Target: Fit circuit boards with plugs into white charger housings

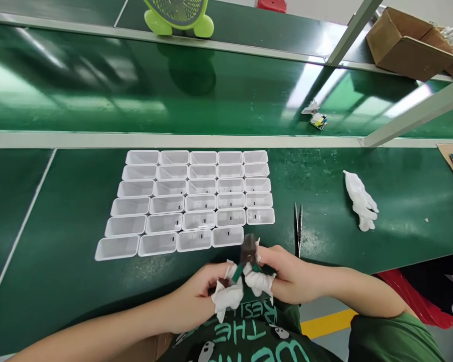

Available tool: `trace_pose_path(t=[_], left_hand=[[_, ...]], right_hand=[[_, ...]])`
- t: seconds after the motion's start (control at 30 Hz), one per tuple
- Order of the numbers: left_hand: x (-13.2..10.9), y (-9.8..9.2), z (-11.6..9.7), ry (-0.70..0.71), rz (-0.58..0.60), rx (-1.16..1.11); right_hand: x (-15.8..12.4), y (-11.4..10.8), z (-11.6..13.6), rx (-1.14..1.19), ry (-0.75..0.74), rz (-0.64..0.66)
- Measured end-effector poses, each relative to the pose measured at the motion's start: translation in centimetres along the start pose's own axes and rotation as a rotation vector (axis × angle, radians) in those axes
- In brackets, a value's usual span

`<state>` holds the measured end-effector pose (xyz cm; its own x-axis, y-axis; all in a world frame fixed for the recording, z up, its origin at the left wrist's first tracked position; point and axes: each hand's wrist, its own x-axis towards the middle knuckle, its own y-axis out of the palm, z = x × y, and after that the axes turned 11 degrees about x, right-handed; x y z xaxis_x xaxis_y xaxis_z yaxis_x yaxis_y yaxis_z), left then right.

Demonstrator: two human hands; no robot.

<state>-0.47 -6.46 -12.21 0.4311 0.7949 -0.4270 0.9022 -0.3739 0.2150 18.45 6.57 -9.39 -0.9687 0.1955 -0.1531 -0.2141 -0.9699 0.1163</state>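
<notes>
My left hand [200, 296] and my right hand [287, 274] meet at the table's near edge, fingertips covered in white finger cots. Together they pinch a small dark part with a green board [246, 259], blurred by motion. Just beyond the hands lie rows of white plastic housings [189, 206], open side up, packed side by side on the green table [60, 261]. The nearest housing [228, 235] is a little ahead of the held part.
Metal tweezers [298, 229] lie right of the housings. A white glove [360, 200] rests further right. Small parts [316, 116] sit on the conveyor belt behind. A green fan [177, 17] and a cardboard box [407, 42] stand at the back.
</notes>
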Motion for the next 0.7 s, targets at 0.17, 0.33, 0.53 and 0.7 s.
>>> trace_pose_path(t=[0.17,0.33,0.53,0.7], left_hand=[[0.0,-0.4,1.5,-0.007,-0.056,-0.043],[-0.3,-0.8,2.3,0.017,-0.203,-0.046],[-0.5,-0.3,1.3,0.313,-0.309,0.375],[0.1,0.5,1.0,0.284,-0.283,0.419]], right_hand=[[-0.1,-0.7,0.3,-0.015,0.062,0.024],[-0.1,-1.2,0.4,0.252,-0.057,0.09],[0.1,-0.1,0.4,0.119,-0.255,0.051],[0.1,1.3,-1.5,-0.228,-0.362,-0.016]])
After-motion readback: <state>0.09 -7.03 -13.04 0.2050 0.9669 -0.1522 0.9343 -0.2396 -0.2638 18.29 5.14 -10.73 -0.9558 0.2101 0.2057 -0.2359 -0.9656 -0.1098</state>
